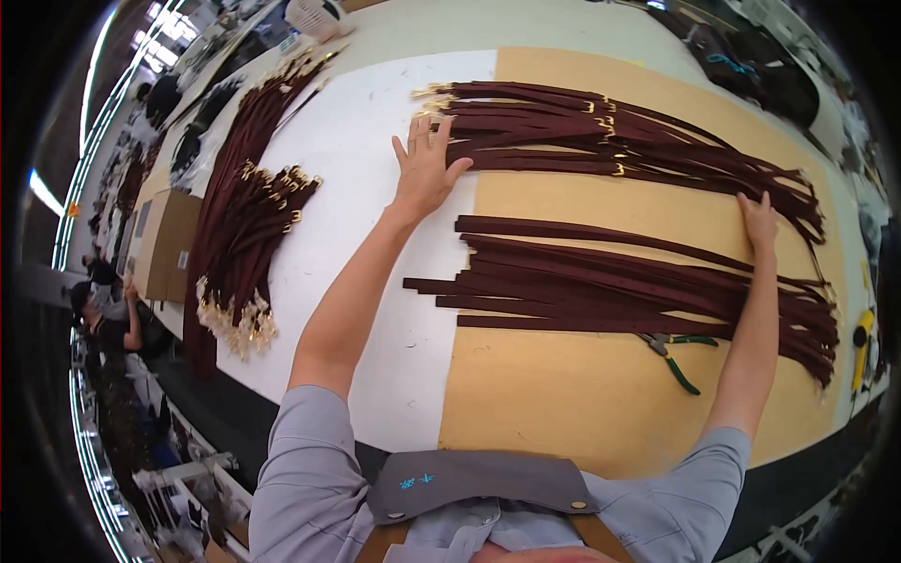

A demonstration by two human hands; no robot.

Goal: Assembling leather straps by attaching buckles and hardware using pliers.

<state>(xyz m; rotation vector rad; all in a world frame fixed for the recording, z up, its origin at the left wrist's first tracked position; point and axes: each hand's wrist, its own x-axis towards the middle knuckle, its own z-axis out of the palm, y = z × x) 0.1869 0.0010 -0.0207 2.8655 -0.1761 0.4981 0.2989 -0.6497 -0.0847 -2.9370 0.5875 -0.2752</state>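
Observation:
Two bundles of dark maroon straps lie side by side across the table. The far bundle of straps (526,129) has gold-coloured metal ends at its left and gold buckles near its middle. My left hand (427,171) is open with spread fingers over this bundle's left end. My right hand (758,220) reaches to the near edge of its right part, thumb and a finger apart; its other fingers are hard to make out. Below my right hand, the near bundle of straps (582,281) passes partly under my right forearm. Green-handled pliers (671,352) lie beside it.
More maroon straps with gold buckles (249,216) lie in a pile at the left. A cardboard box (164,244) stands beyond them, near a seated person (113,319). A yellow-and-black tool (861,347) sits by the right edge. A white basket (317,19) is at the back.

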